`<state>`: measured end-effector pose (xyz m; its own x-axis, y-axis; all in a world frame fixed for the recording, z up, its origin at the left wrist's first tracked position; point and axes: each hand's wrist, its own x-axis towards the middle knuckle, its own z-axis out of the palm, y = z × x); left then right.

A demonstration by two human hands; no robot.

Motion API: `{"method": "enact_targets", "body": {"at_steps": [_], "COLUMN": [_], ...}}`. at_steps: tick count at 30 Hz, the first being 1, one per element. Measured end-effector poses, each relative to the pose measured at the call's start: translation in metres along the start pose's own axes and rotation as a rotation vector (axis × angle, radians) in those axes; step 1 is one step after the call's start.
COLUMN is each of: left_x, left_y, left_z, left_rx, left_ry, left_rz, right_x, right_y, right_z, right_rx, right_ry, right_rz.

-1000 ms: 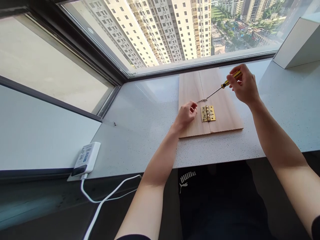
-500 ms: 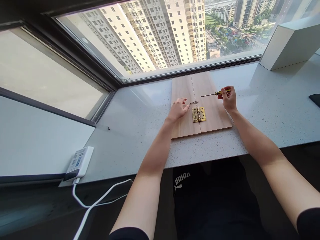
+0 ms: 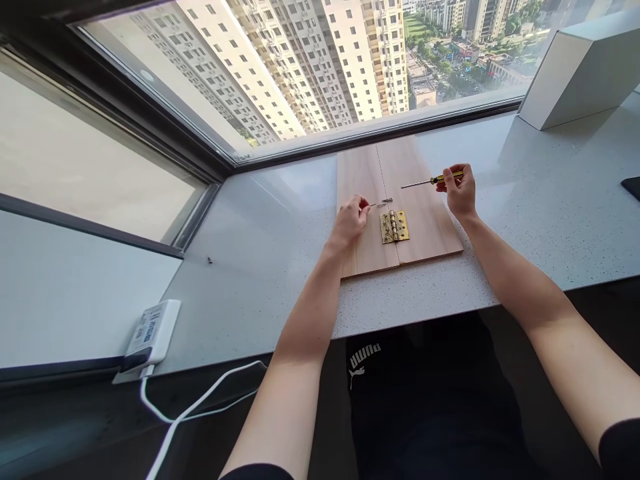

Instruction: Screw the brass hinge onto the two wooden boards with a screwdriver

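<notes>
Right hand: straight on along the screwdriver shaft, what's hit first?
Probably the left hand, with the screwdriver passing just window-side of the small metal pieces. Depth is unclear: if the shaft slopes down, the wooden board comes first.

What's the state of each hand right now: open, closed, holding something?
Left hand: fingers curled at a thin metal piece; whether gripped cannot be told.
Right hand: closed on the yellow-and-black screwdriver.

Tabletop: pale, speckled. Two wooden boards flat at middle, edges meeting. Small dark piece at left; white power unit near left. White box far right; dark flat object right, partly out of view.
</notes>
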<state>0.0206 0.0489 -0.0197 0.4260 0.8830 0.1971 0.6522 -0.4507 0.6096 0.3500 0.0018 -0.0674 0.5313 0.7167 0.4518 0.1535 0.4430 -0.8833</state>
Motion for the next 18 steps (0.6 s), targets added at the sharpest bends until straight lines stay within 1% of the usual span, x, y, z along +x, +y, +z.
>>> {"method": "enact_targets", "body": {"at_steps": [4, 8, 10, 14, 16, 18], "left_x": [-0.006, -0.010, -0.012, -0.015, -0.016, -0.017], "left_y": [0.011, 0.027, 0.033, 0.041, 0.043, 0.043], "left_z": [0.005, 0.011, 0.014, 0.021, 0.025, 0.028], "left_rx": [-0.048, -0.108, -0.126, -0.156, -0.155, -0.149], "left_ry": [0.021, 0.011, 0.003, 0.008, 0.003, -0.001], "left_rz": [0.014, 0.087, 0.112, 0.121, 0.122, 0.127], "right_x": [-0.001, -0.003, -0.006, -0.023, -0.033, -0.042], "right_y": [-0.002, -0.004, -0.005, -0.007, -0.006, -0.006], "right_z": [0.001, 0.004, 0.008, 0.023, 0.033, 0.040], "right_rx": [0.007, 0.029, 0.069, 0.176, 0.174, 0.143], "right_ry": [-0.003, 0.001, 0.026, 0.054, 0.033, 0.022], "right_rz": [-0.003, 0.026, 0.095, 0.292, 0.319, 0.302]}}
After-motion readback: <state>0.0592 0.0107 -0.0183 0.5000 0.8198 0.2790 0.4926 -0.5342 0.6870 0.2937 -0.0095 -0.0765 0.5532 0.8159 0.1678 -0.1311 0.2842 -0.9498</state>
